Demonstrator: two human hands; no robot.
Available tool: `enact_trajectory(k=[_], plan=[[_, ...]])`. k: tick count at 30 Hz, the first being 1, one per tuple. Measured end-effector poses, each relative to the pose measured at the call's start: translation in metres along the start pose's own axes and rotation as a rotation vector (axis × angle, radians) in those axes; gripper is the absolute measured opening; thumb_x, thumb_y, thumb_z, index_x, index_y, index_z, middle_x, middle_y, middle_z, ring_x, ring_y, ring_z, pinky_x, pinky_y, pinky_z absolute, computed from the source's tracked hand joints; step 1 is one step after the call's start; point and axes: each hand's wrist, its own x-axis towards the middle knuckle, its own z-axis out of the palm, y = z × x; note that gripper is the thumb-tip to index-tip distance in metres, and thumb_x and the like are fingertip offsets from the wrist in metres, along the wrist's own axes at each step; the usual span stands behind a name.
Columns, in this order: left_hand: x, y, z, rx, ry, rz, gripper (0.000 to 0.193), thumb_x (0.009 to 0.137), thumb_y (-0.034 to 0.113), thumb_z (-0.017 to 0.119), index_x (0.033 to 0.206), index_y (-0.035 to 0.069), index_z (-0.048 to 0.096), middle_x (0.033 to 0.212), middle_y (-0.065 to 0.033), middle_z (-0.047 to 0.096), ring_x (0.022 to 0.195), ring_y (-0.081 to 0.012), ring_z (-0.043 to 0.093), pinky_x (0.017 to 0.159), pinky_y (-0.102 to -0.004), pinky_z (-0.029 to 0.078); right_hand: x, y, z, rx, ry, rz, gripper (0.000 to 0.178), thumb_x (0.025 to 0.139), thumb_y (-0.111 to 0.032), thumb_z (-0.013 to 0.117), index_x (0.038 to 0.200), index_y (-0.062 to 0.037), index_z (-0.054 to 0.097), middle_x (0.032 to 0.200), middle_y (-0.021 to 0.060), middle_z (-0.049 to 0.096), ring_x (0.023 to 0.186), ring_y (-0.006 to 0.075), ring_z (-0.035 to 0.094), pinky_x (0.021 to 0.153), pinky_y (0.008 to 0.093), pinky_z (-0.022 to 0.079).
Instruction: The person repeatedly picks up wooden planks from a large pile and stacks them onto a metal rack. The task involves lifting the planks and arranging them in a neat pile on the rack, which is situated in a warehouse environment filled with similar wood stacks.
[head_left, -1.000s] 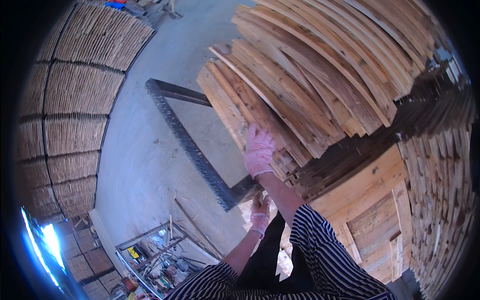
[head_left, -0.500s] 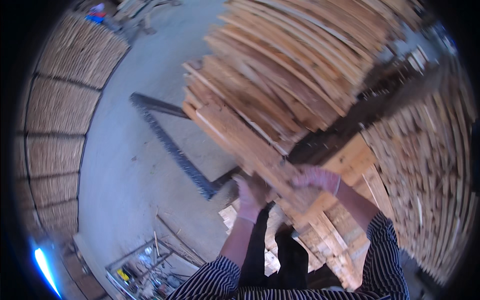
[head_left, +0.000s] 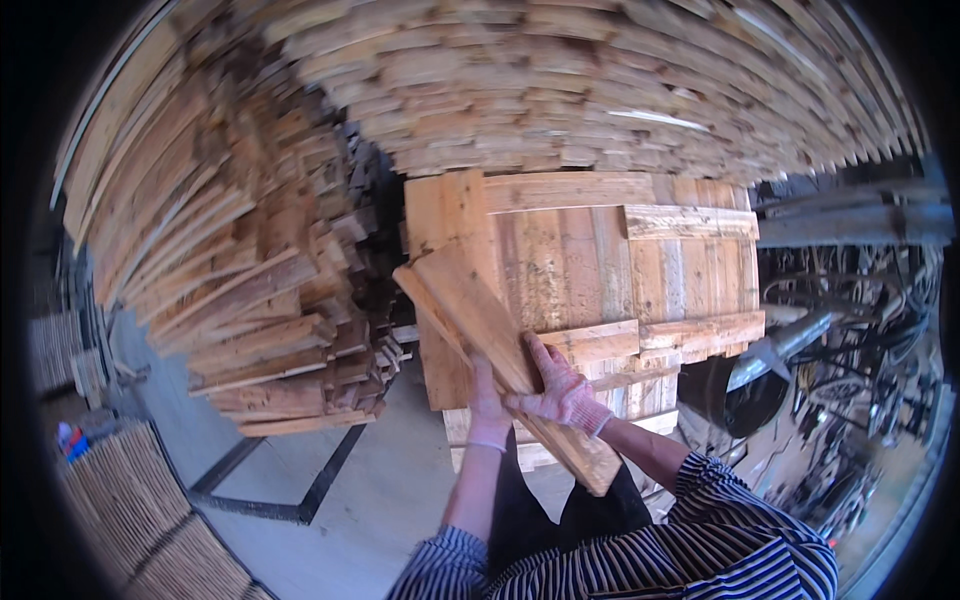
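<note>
I hold a wooden board (head_left: pixel 478 305) slantwise in front of me, with a second board (head_left: pixel 428 305) showing along its left edge. My left hand (head_left: pixel 487 408), in a light pinkish work glove, grips the boards from the left side. My right hand (head_left: pixel 562 392), gloved too, is closed over the right edge of the upper board, thumb on its face. Below and beyond the held boards is a low stack of planks (head_left: pixel 580 265) laid side by side. Across its left end lies a wide plank (head_left: pixel 455 215), partly covered by the boards I hold.
A leaning heap of loose boards (head_left: pixel 265 330) stands on the left, above a dark metal frame (head_left: pixel 260 507) on the floor. A tall wall of stacked boards (head_left: pixel 560 80) rises behind. On the right are a metal pipe (head_left: pixel 785 350) and machinery. Bundled slats (head_left: pixel 130 500) sit lower left.
My view has swung right, from the loose-board heap to the low plank stack. The boards have come along in both hands and now lie across the stack's near left corner in view.
</note>
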Motion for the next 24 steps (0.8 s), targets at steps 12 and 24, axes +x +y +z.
enact_trajectory(k=[12, 24], plan=[[0.155, 0.064, -0.042, 0.319, -0.05, -0.233, 0.069, 0.094, 0.064, 0.064, 0.136, 0.01, 0.056, 0.115, -0.0089, 0.066, 0.099, -0.026, 0.067, 0.083, -0.0423, 0.059, 0.193, 0.059, 0.023, -0.001, 0.535, 0.115, 0.107, 0.084, -0.044, 0.077, 0.162, -0.0069, 0.015, 0.158, 0.0273, 0.033, 0.142, 0.045, 0.039, 0.118, 0.0531, 0.035], [0.116, 0.017, 0.004, 1.265, -0.444, -0.004, 0.092, 0.098, 0.069, 0.049, 0.158, 0.002, 0.031, 0.155, -0.0261, 0.04, 0.145, -0.0323, 0.039, 0.119, -0.0411, 0.033, 0.1, 0.056, -0.017, 0.291, 0.513, -0.266, 0.085, 0.075, -0.04, 0.083, 0.148, -0.0105, 0.052, 0.134, 0.0275, 0.06, 0.111, 0.0453, 0.063, 0.103, 0.0478, 0.051]])
